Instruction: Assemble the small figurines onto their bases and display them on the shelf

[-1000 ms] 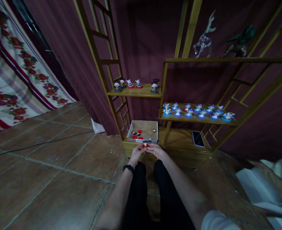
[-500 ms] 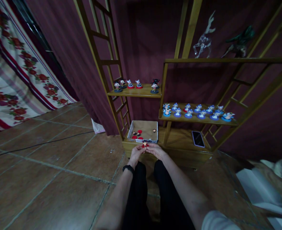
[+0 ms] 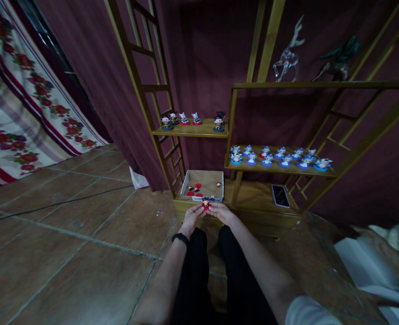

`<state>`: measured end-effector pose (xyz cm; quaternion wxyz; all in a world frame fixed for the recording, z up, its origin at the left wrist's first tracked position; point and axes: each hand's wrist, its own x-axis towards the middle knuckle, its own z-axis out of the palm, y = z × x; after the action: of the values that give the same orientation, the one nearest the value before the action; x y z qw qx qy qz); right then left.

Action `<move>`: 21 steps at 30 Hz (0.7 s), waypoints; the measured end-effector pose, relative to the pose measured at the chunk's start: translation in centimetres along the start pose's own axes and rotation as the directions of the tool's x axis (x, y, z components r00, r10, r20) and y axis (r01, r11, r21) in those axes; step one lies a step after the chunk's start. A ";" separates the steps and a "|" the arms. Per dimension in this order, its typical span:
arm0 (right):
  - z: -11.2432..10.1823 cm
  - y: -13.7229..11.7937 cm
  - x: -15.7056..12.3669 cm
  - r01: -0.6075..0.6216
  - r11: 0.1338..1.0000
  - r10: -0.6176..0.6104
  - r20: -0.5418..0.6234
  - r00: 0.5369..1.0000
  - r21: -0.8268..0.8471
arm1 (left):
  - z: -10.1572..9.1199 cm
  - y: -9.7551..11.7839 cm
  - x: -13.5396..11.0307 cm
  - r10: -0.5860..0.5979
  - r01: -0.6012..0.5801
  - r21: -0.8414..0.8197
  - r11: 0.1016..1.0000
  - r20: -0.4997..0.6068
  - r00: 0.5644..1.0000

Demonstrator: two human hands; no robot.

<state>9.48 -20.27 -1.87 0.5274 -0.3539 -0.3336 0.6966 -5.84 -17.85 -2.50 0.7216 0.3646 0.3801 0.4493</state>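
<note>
A small figurine with a red base (image 3: 205,203) is pinched between both hands just in front of the shelf unit. My left hand (image 3: 192,215) grips it from the left and my right hand (image 3: 221,212) from the right, fingers closed round it. Directly behind them a shallow cardboard box (image 3: 219,179) sits on the lowest shelf, holding red discs (image 3: 195,186) and a few small figurine parts.
A wooden shelf unit (image 3: 199,132) carries several red and black figurines on the upper left level and several blue-based figurines (image 3: 277,156) on the right level. A phone (image 3: 280,196) lies on the bottom shelf. Glass animal ornaments (image 3: 289,56) stand on top. A cable (image 3: 57,203) crosses the tiled floor.
Both hands stay together on the figurine, with only slight shifts of the fingers and the figurine between them.
</note>
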 end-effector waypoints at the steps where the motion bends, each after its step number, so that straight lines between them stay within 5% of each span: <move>1: 0.0 0.0 0.1 -0.001 1.000 0.001 -0.001 1.000 0.003 | 0.0 0.0 0.0 -0.002 0.002 -0.007 1.000 -0.002 1.000; 21: -0.6 0.2 0.0 -0.007 1.000 0.005 0.088 0.996 0.019 | -0.2 0.1 -0.1 0.000 0.000 -0.039 0.999 -0.021 1.000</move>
<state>9.85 -20.24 -2.39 0.5135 -0.3186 -0.3488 0.7163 -6.12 -17.87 -2.44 0.7247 0.3455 0.3786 0.4605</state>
